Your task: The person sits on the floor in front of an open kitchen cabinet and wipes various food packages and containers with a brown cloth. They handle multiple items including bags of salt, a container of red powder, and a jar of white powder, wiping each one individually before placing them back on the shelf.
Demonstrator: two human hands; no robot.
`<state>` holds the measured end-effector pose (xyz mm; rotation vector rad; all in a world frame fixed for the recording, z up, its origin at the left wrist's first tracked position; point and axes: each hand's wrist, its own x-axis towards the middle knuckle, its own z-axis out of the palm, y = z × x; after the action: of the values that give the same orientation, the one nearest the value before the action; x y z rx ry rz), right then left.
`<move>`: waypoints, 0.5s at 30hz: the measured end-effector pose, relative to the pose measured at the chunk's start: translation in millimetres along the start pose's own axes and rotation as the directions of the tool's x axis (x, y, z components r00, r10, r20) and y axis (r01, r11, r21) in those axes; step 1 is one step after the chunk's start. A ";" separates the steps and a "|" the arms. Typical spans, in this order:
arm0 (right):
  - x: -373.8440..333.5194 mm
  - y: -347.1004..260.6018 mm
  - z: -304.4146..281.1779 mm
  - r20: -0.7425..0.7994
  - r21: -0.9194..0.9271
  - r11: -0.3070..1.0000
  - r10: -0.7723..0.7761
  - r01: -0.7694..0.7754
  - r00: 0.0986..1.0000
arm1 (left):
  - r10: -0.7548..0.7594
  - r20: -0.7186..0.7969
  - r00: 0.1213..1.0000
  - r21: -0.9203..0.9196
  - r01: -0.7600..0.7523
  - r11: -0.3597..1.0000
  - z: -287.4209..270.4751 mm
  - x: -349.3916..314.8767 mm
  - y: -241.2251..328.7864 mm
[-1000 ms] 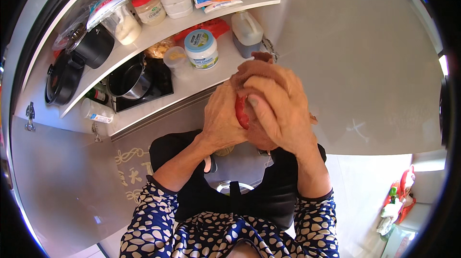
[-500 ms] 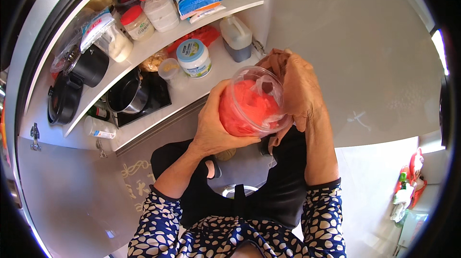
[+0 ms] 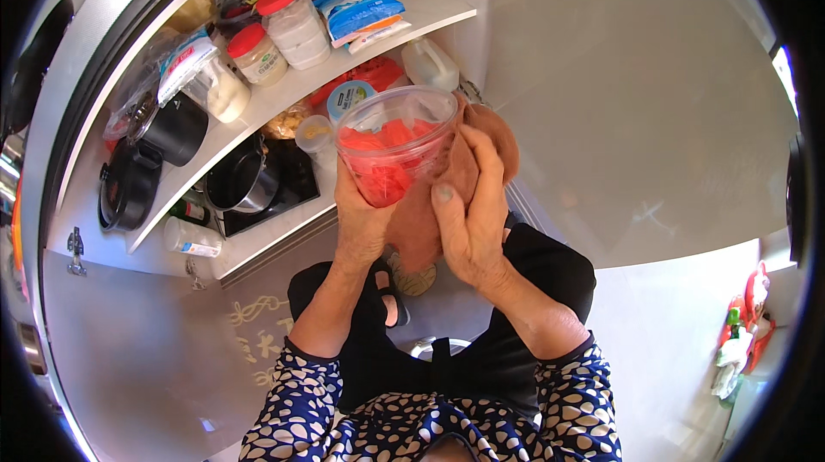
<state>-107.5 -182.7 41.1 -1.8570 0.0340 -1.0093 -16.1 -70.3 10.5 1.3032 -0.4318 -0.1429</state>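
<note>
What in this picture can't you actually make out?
All in the head view:
- Left hand: most fingers are hidden behind the clear plastic tub.
- Tub's side under the brown cloth: covered by the cloth.
- Blue-lidded tub on the shelf: its lower part is hidden behind the clear plastic tub.
- Bundle of bags on the right: too small to tell what's inside.

Cabinet door (image 3: pixel 640 127), obstacle beyond right hand (image 3: pixel 477 226)
</note>
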 end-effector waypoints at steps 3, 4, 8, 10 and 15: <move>18.4 11.1 -4.5 -0.019 0.239 0.965 0.111 -0.104 0.994 | -0.061 0.084 0.995 -0.095 0.069 0.993 0.0 -6.0 7.6; 25.7 12.0 -8.8 -0.018 0.323 0.937 0.146 -0.132 0.989 | -0.089 0.148 0.985 -0.141 0.110 0.984 -0.8 -8.7 14.1; 40.1 16.6 -23.1 0.214 0.667 0.610 0.393 -0.428 0.894 | -0.117 0.287 0.951 -0.333 0.214 0.918 -2.8 -14.3 20.4; 42.3 17.5 -25.2 0.320 0.722 0.479 0.408 -0.499 0.855 | -0.091 0.309 0.947 -0.417 0.221 0.882 -7.3 -15.2 14.7; 30.8 34.7 -20.4 0.250 0.600 0.710 0.273 -0.370 0.929 | -0.087 0.351 0.932 -0.637 0.306 0.708 -23.6 -15.1 1.5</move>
<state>-87.2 -229.0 37.2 -1.2203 -0.0642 -0.5339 -21.0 -43.5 3.8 0.5754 -0.4318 -0.6362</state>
